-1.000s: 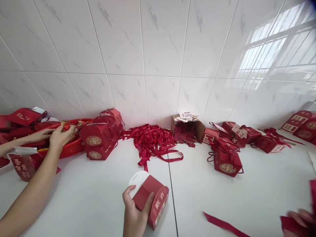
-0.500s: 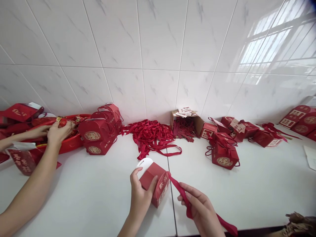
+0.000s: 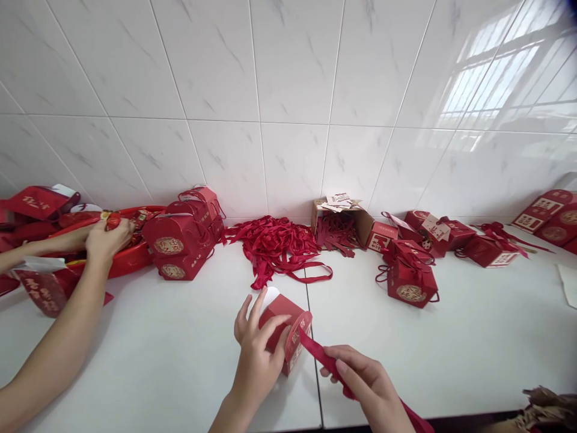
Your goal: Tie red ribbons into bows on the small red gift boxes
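A small red gift box (image 3: pixel 280 307) with gold print and a white-lined flap (image 3: pixel 270 296) stands at the front middle of the table. My left hand (image 3: pixel 259 349) is on it, thumb and forefinger at the raised printed end flap (image 3: pixel 298 337), the other fingers over the open top. A dark red ribbon (image 3: pixel 318 352) runs from that flap to my right hand (image 3: pixel 360 382), which pinches it between thumb and fingers. The ribbon's tail hangs below my right wrist. Whether the ribbon passes through a slot in the flap, I cannot tell.
Behind the box lies a heap of red ribbons (image 3: pixel 274 243), beside a carton (image 3: pixel 367 224) of red strips and cards. Stacked boxes (image 3: pixel 180 234) stand left, ribbon-tied boxes (image 3: pixel 412 282) right. At far left, another person's hands (image 3: pixel 106 237) reach into a red basin (image 3: pixel 135 261).
My left fingers have shifted from the box's side to over its top and the end flap. The ribbon's end at the flap now sits slightly lower and further left.
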The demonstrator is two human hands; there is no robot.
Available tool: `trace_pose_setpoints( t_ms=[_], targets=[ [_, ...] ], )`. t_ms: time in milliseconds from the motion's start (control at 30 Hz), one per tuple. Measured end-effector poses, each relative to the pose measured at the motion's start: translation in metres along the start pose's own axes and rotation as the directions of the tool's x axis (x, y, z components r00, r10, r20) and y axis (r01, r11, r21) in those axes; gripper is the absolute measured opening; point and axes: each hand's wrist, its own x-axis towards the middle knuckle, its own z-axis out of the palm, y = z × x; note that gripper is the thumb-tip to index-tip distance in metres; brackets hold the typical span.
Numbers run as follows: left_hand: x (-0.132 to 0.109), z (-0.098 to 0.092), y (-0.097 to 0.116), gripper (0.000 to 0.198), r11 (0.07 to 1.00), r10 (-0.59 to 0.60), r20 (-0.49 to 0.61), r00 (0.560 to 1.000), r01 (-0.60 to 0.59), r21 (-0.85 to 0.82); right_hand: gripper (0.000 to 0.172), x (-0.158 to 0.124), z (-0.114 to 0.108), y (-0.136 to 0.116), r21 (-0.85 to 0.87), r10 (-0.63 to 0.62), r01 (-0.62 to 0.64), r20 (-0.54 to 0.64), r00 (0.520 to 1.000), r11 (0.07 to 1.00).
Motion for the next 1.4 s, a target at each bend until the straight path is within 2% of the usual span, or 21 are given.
trace_pose_setpoints(
  t_ms=[267, 467, 600, 867, 1000, 1167, 1400],
  targets=[
    [0.002, -0.004, 0.001, 0.022, 1.000, 0.016, -0.003, 1.000, -0.016, 0.011, 0.032, 0.005, -0.005, -0.012, -0.060, -0.096, 0.106, 0.150, 0.984, 0.993],
    [0.000, -0.003, 0.000, 0.021, 0.999, 0.023, 0.010, 1.000, -0.023, 0.029, 0.030, 0.001, 0.003, -0.019, 0.013, -0.134, 0.134, 0.071, 0.988, 0.991],
    [0.000, -0.002, -0.001, 0.021, 0.999, 0.022, 0.013, 1.000, -0.023, 0.034, 0.033, 0.000, 0.005, -0.020, 0.003, -0.141, 0.141, 0.062, 0.988, 0.990],
    [-0.001, -0.001, -0.001, 0.022, 0.998, 0.034, 0.026, 0.999, -0.035, 0.043, 0.031, 0.011, -0.004, -0.016, -0.075, -0.167, 0.186, 0.206, 0.964, 0.980],
    [0.002, -0.004, -0.001, 0.026, 0.996, 0.069, 0.019, 0.997, -0.070, 0.053, 0.028, 0.016, -0.003, -0.013, -0.086, -0.180, 0.203, 0.223, 0.958, 0.975],
    [0.013, -0.006, 0.002, 0.025, 0.990, 0.114, 0.048, 0.992, -0.117, 0.079, 0.030, 0.021, 0.003, -0.011, -0.112, -0.208, 0.231, 0.187, 0.960, 0.966],
    [0.031, -0.011, 0.001, 0.025, 0.989, 0.108, -0.070, 0.992, -0.101, 0.104, 0.031, 0.025, 0.007, -0.009, -0.184, -0.235, 0.276, 0.217, 0.947, 0.943]
  ],
)
